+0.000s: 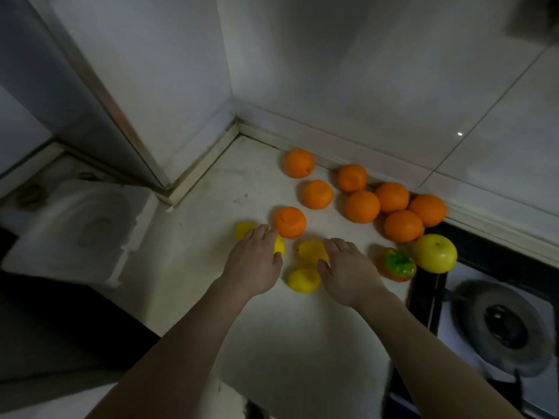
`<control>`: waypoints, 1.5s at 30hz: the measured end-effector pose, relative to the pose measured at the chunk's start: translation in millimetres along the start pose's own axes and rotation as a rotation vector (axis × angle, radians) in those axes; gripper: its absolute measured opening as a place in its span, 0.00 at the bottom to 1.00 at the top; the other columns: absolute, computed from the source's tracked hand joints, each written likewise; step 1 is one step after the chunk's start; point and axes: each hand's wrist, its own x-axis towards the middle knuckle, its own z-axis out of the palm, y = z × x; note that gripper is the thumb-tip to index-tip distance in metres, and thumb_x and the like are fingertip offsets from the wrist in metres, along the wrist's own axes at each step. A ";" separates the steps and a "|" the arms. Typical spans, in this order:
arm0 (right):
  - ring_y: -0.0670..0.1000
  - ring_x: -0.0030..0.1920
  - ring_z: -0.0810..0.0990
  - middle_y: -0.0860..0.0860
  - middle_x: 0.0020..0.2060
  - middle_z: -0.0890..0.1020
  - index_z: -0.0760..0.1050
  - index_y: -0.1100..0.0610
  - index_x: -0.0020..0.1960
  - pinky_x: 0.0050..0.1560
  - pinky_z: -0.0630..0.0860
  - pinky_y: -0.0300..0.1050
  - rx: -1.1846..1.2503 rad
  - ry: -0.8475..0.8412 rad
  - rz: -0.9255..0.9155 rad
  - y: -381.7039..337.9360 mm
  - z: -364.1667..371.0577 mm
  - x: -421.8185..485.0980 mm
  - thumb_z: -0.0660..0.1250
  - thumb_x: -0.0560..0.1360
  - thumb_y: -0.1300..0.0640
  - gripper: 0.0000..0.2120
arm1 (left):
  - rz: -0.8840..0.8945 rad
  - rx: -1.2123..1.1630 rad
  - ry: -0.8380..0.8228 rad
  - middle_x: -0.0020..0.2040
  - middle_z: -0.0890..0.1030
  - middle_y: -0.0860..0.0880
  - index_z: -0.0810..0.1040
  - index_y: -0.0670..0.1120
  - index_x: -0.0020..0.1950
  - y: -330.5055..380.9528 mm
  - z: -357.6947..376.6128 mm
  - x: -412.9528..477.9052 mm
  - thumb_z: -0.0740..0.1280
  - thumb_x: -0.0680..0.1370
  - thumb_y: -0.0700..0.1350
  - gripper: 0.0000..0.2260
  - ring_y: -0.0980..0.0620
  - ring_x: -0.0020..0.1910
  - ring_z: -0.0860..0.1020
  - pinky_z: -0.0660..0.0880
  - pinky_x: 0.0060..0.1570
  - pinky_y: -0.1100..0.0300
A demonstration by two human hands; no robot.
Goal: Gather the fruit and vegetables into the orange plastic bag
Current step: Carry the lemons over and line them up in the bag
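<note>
Yellow and close in, a loose lemon (304,280) lies on the pale counter (272,328) between the two wrists, just below the thumb of the right grip (348,267). That grip is spread palm-down, fingers arched over a second lemon (311,251) and thumb at its near side, not closed round it. The left grip (254,261) is likewise released, its flat fingers lying across a third lemon (279,244), with a fourth lemon (243,229) showing at the far left of those fingers. Just beyond the left grip's fingertips sits the nearest orange (289,222). Farther out, beyond both grips, seven more oranges (362,206) cluster toward the tiled wall (393,86). To the right of the right grip stand a red-and-green fruit (397,265) and a large yellow fruit (435,253), at the counter's edge beside a gas burner (502,325). The orange plastic bag is nowhere in view. Judged from this, the gathering is at its start: all the produce seen sits on the counter and nothing is lifted. The next move appears to call for closing each grip round its lemon without rolling the neighbouring fruit, then finding the bag out of frame and getting its mouth open.
</note>
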 end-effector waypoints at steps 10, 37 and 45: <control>0.54 0.63 0.69 0.52 0.70 0.67 0.60 0.53 0.73 0.60 0.71 0.48 0.082 -0.012 -0.016 7.4 28.6 35.2 0.59 0.77 0.44 0.28 | -0.027 -0.066 0.031 0.65 0.70 0.49 0.70 0.47 0.66 -11.4 32.7 18.1 0.68 0.74 0.52 0.22 0.47 0.63 0.69 0.73 0.55 0.52; 0.58 0.57 0.74 0.56 0.61 0.75 0.69 0.58 0.66 0.54 0.73 0.49 0.176 0.258 -0.132 7.9 -41.1 -12.2 0.67 0.73 0.52 0.24 | 0.002 -0.117 0.230 0.62 0.73 0.47 0.74 0.44 0.63 30.5 -41.5 -18.9 0.72 0.70 0.43 0.21 0.44 0.59 0.72 0.76 0.52 0.49; 0.55 0.59 0.73 0.55 0.61 0.75 0.68 0.57 0.69 0.55 0.72 0.46 0.177 0.386 -0.140 -8.8 -85.9 -69.6 0.67 0.75 0.51 0.25 | 0.030 -0.093 0.298 0.63 0.71 0.49 0.72 0.47 0.64 54.8 -85.7 -59.6 0.71 0.71 0.44 0.22 0.47 0.61 0.70 0.74 0.52 0.54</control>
